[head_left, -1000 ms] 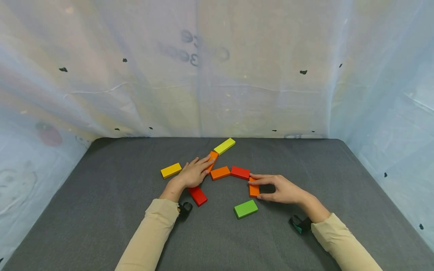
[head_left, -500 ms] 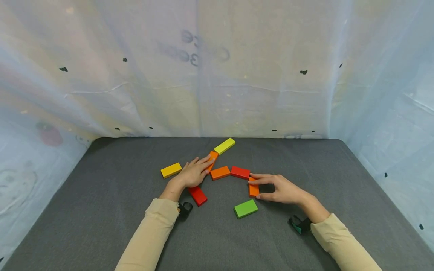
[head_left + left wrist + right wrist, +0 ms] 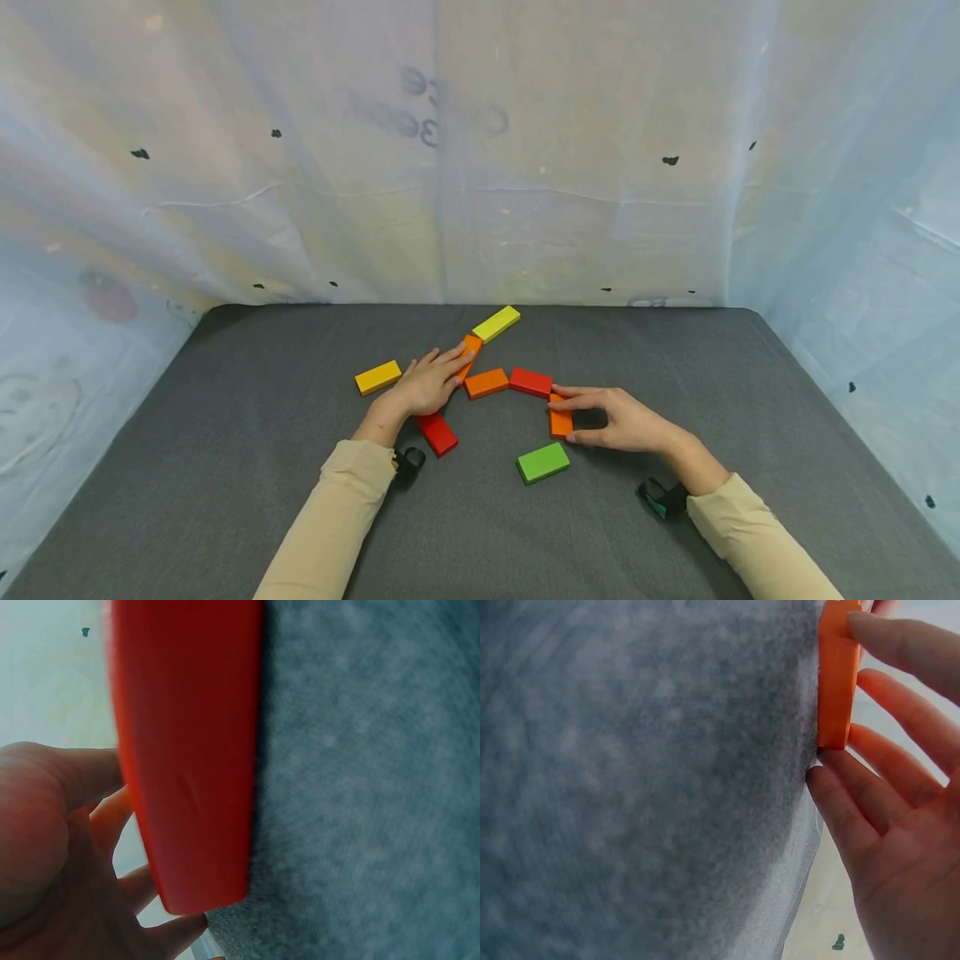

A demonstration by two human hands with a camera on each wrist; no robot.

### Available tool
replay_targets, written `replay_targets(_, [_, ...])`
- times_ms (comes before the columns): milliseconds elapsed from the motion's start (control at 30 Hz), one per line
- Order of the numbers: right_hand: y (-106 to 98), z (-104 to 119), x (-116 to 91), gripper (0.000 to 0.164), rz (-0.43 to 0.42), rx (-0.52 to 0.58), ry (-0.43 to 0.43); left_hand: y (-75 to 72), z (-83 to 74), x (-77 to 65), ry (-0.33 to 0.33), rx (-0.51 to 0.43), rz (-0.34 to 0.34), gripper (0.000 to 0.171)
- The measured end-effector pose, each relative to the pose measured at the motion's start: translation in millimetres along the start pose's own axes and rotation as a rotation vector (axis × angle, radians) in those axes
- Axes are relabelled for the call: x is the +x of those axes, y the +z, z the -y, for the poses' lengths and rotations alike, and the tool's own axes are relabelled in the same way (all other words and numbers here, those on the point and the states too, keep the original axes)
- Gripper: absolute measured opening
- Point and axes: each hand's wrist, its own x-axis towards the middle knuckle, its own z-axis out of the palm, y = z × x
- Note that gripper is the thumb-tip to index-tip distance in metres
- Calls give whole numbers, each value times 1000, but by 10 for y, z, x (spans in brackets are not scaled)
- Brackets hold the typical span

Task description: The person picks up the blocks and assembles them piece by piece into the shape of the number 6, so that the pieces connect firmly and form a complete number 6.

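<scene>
My left hand (image 3: 426, 386) lies spread over the table, its fingers resting on an orange block (image 3: 475, 342) and partly covering it. A red block (image 3: 438, 435) shows beside that wrist; in the left wrist view this red block (image 3: 187, 765) looms large before the hand (image 3: 67, 847). On the right, thumb and forefinger of my right hand (image 3: 622, 422) pinch another orange block (image 3: 559, 422) at its two ends. The right wrist view shows this orange block (image 3: 837, 682) flat on the cloth, fingers around its end. Between the hands, an orange block (image 3: 487, 383) adjoins a red block (image 3: 531, 382).
A yellow-green block (image 3: 497, 323) meets the far end of the left orange block. One yellow block (image 3: 378, 377) lies left of the left hand, and a green block (image 3: 543, 463) sits nearer the person. Grey cloth (image 3: 465, 533) covers the table; pale sheeting (image 3: 570, 233) hangs behind.
The orange block in my right hand has shifted very slightly toward the person, with the fingertips following. My left hand and the other blocks stay where they were.
</scene>
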Motion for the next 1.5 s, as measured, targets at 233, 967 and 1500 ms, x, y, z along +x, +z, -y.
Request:
replay_targets(233, [-14, 15, -31, 51, -25, 16, 23, 16, 11, 5, 5, 0, -1, 50])
replay_targets(967, [69, 212, -11, 48, 22, 45, -78, -5, 9, 0, -7, -6, 7, 50])
replay_targets(1500, [131, 279, 32, 36, 77, 36, -107, -2, 2, -10, 15, -17, -2, 50])
